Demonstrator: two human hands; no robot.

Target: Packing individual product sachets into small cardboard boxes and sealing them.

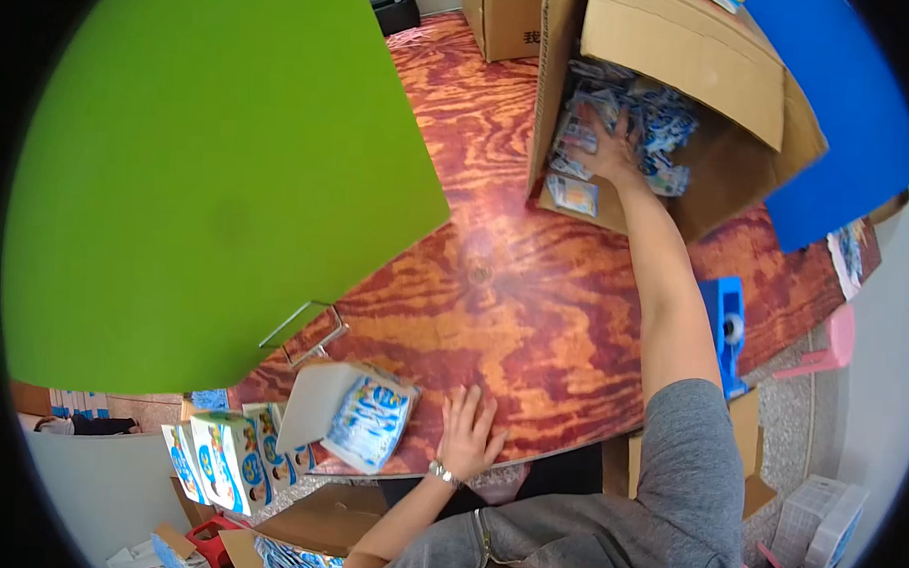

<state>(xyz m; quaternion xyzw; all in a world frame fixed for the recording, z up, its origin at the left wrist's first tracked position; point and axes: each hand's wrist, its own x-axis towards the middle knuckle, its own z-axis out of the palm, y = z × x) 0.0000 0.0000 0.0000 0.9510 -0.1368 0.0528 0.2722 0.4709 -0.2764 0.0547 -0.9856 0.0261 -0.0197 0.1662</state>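
Observation:
My right arm stretches far forward into a large open cardboard box (683, 37) lying with its opening toward me. Inside it, my right hand (611, 149) rests with spread fingers on a loose pile of small blue-and-white packets (668, 121). One packet (575, 195) lies near the box's front edge. My left hand (469, 430) lies flat on the table's near edge, fingers apart, nothing in it. Just left of it stands a small open white carton (315, 404) with blue-and-white packets (372, 419) in it.
A big green panel (228, 176) covers the left side, a wire stand (308, 334) by its corner. A blue panel (841, 107) and blue tape dispenser (725, 329) are at right. Printed cartons (230, 461) hang at the near left; a pink stool (835, 337) stands beyond the patterned table (533, 317).

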